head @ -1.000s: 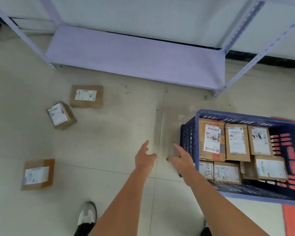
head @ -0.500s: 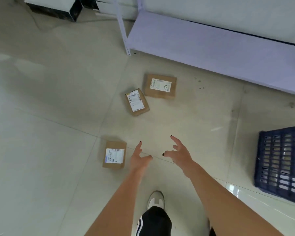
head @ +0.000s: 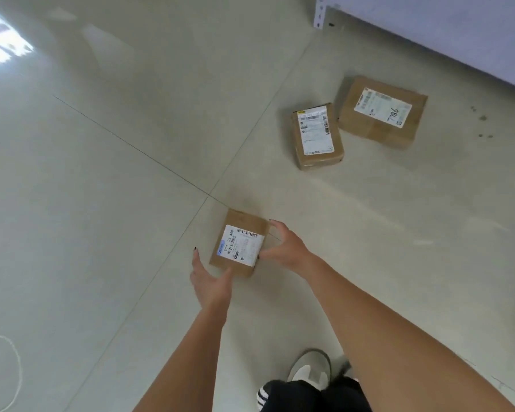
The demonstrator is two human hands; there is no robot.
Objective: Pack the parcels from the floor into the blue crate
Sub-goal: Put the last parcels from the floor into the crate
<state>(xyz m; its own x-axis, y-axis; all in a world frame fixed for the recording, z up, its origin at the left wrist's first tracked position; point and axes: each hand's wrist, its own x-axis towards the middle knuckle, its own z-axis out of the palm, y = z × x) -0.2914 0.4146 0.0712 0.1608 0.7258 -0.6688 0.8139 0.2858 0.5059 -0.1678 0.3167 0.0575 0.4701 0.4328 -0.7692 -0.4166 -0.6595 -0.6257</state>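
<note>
Three brown cardboard parcels with white labels lie on the tiled floor. The nearest parcel (head: 239, 243) lies between my hands. My left hand (head: 210, 279) is spread at its near left corner, thumb by the near edge. My right hand (head: 286, 245) is spread along its right side, fingers reaching past the far right corner. Neither hand has closed round it. A second parcel (head: 317, 135) lies further off to the right. The third parcel (head: 382, 111), marked 7786, lies just behind the second. The blue crate is out of view.
A lilac metal shelf (head: 428, 22) runs along the top right, its foot (head: 320, 11) near the two far parcels. My shoe (head: 309, 365) stands at the bottom centre. A loop of white cord (head: 15, 361) lies at the lower left.
My view has swung left and down, away from the crate, which has left the frame. Both hands have reached forward to the nearest parcel and now flank it.
</note>
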